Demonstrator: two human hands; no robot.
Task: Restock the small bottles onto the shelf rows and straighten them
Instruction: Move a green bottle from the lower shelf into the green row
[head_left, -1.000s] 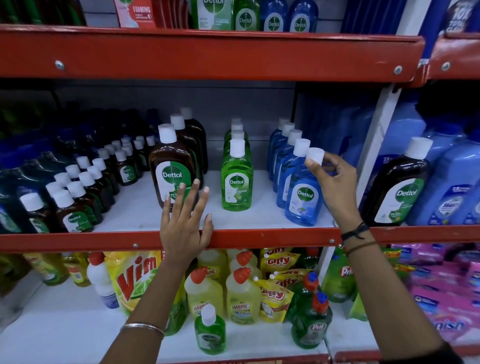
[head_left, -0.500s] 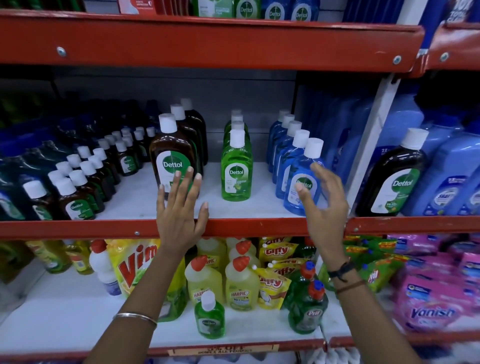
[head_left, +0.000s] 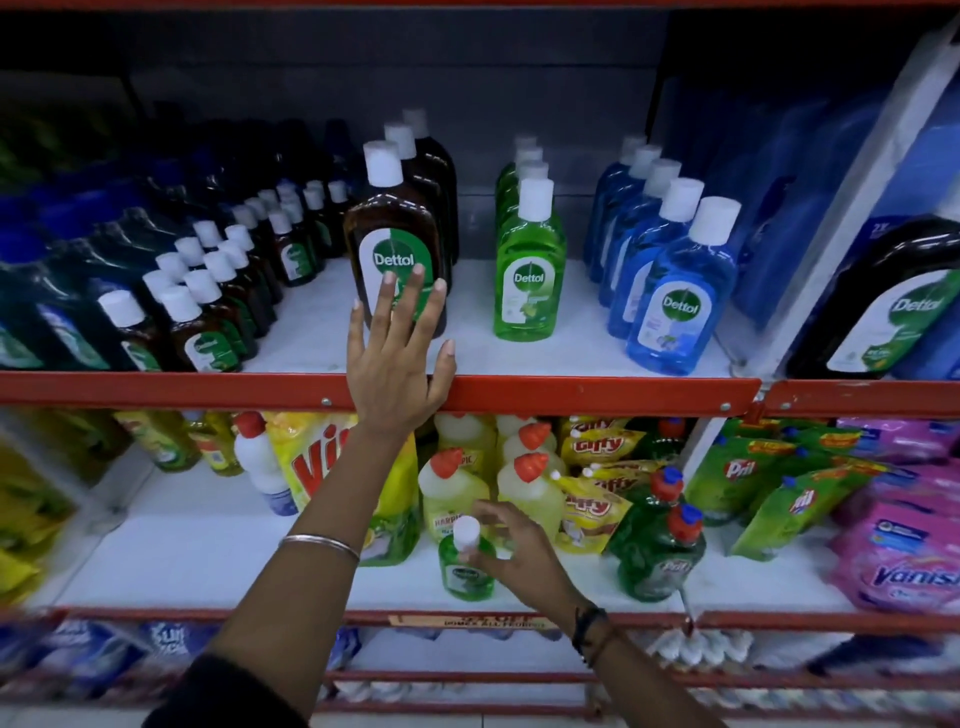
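Note:
A small green Dettol bottle with a white cap stands at the front of the lower shelf. My right hand is curled around its neck and shoulder. My left hand lies flat on the red edge of the middle shelf, fingers spread, fingertips on the label of a large brown Dettol bottle. On that shelf a row of green bottles stands in the middle, a row of blue bottles to its right, and several rows of small brown bottles on the left.
Behind the small green bottle stand yellow Harpic bottles, with a Vim pouch to the left and green Pril bottles to the right. Pink Vanish packs lie far right. A white upright divides the bays.
My right hand left the front blue bottle on the middle shelf and dropped to the small green bottle on the lower shelf. My left hand stayed on the shelf edge. The view tilted down.

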